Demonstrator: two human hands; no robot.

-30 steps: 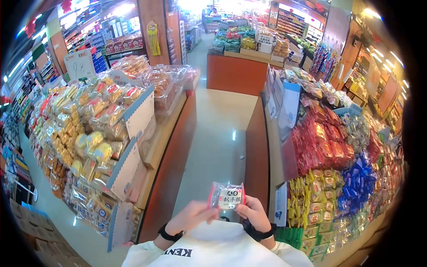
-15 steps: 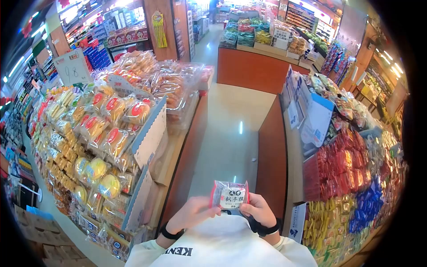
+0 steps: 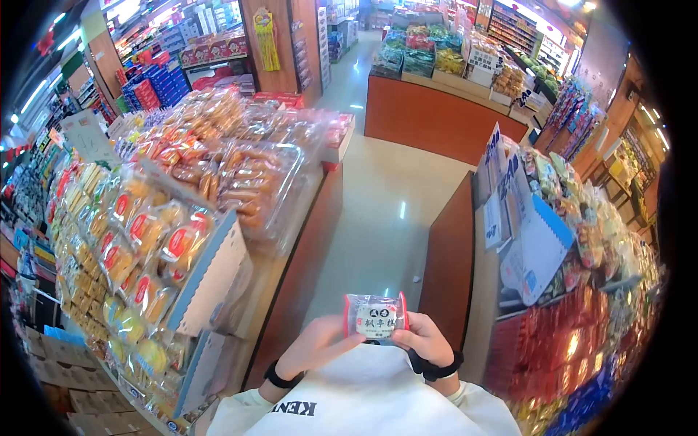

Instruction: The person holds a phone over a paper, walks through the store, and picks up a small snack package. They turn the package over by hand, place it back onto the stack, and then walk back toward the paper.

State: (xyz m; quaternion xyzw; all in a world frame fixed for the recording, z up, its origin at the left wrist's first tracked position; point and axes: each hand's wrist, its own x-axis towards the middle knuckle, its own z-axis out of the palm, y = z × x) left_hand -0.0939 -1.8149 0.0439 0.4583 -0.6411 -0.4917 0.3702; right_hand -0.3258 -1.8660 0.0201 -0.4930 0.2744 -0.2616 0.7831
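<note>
The thumb of the left hand (image 3: pixel 314 350) presses the lower left corner of the packet (image 3: pixel 376 320), its other fingers passing partly out of sight behind; the right hand (image 3: pixel 429 340) pinches the opposite lower corner, thumb on the front, fingers curled. Between the fingers, the packet stands with its printed face showing; it is a small, puffed rectangle of clear, glossy plastic with red side edges, a pale label, dark characters and two round black marks.

Both hands angle inward, the left reaching flatter and more stretched, the right more rounded; below them, a black band (image 3: pixel 282 376) circles the left wrist and a thicker black wristband (image 3: pixel 442 368) the right; nearer the body lies the smooth white garment (image 3: pixel 363 392) with black lettering.

Beyond the fingertips runs the shiny, pale floor (image 3: pixel 363 254), between a reddish-brown left panel (image 3: pixel 302 269) and a similar right panel (image 3: pixel 447 254); left of the fingers are stiff white cards with scalloped blue edges (image 3: pixel 211 272), plump buns in crinkled film (image 3: pixel 185 243) and, farther off, a clear plastic tray of long brown pieces (image 3: pixel 265 189); right of the fingers, a bent blue-edged card (image 3: pixel 534 251) rises above glossy red packages (image 3: pixel 556 349); well ahead stands a flat-sided, orange-brown counter (image 3: pixel 436 123).
</note>
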